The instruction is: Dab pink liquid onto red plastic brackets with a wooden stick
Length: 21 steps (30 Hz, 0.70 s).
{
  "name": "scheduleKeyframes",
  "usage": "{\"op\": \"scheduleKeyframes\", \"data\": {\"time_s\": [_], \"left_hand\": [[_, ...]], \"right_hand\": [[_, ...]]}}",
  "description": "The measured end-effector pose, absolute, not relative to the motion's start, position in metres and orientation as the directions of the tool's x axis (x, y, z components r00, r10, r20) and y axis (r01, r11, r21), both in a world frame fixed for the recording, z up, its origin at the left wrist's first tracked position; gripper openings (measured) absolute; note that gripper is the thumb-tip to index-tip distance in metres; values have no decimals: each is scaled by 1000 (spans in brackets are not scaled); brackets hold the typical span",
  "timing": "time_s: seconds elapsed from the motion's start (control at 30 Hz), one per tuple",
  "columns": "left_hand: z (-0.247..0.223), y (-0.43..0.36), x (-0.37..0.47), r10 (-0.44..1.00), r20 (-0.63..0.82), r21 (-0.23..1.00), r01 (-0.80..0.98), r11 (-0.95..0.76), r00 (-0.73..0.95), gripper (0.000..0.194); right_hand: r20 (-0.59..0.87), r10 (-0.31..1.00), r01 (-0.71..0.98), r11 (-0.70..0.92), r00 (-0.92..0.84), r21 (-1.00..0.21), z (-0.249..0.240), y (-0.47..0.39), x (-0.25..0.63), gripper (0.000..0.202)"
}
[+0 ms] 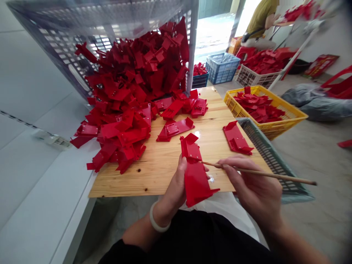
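Observation:
My left hand point(178, 183) grips a red plastic part point(195, 179) with upright flaps, held over the front edge of the wooden table point(162, 183). In my right hand point(253, 187) is a thin wooden stick point(264, 172), pinched between thumb and fingers like a pen. Its tapered tip touches, or nearly touches, the part near its middle flap. Another red part point(237, 138) lies alone on the table beyond my right hand. Several more, such as a loose red part point(176, 128), lie ahead of my left hand.
A tipped grey crate point(74, 79) spills a heap of red parts point(123, 128) onto the table's left side. At right stand a green crate point(275, 154) and a yellow crate point(295, 114) of red parts. Farther back, a person point(260, 20) sits near more crates.

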State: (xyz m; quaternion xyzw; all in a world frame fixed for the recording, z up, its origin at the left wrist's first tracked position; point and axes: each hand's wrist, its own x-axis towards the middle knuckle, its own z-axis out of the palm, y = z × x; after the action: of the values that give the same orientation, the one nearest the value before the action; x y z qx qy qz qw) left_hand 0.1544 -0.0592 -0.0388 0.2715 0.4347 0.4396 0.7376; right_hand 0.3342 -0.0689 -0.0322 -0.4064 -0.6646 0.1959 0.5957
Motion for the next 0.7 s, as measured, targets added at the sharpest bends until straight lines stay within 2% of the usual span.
{"op": "scheduleKeyframes", "data": {"time_s": [0.1,0.17,0.43,0.7], "left_hand": [[-41,-58,152,848,-396,705,-476,526,351,82],[-45,-58,150,851,-365,680,-516,521,378,78],[-36,-61,152,844,-357,659,-533,532,401,74],[-42,-58,152,846,-366,664,-528,529,387,75]], "right_hand": [[541,816,230,497,205,-837,-37,-70,330,18],[475,844,199,435,250,-878,-42,-69,328,13],[466,857,181,434,219,-883,-54,-65,325,8],[522,839,174,497,154,-850,-43,-66,322,17]]}}
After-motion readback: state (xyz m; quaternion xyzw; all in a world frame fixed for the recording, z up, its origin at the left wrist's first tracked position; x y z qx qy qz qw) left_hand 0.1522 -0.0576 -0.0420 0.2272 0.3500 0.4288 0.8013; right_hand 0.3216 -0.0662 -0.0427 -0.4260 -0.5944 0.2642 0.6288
